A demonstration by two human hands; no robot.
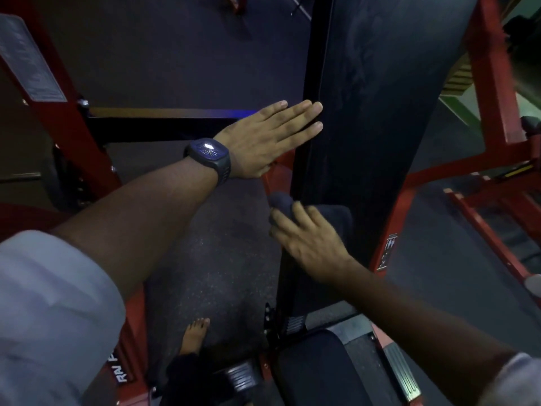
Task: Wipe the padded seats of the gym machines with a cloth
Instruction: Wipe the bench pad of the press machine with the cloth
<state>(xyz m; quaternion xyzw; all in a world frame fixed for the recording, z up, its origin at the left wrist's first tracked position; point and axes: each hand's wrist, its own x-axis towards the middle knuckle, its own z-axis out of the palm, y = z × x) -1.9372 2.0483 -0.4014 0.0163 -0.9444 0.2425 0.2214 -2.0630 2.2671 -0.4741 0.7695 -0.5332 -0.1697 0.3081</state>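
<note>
A long black padded backrest (377, 98) of a red-framed gym machine runs from the top right down to the middle of the head view. My left hand (272, 139), with a dark watch on the wrist, lies flat with straight fingers, the fingertips touching the pad's left edge. Lower down, my right hand (304, 235) holds a dark bunched cloth (280, 202) against the pad's lower left edge; the hand is motion-blurred. A black seat pad (316, 373) sits below at the bottom centre.
Red steel frame members (491, 77) stand right and left of the pad. A black crossbar (152, 127) runs behind my left hand. Dark rubber flooring (210, 259) lies underneath, with a bare foot (195, 335) on it. Ribbed metal footplates (402, 373) flank the seat.
</note>
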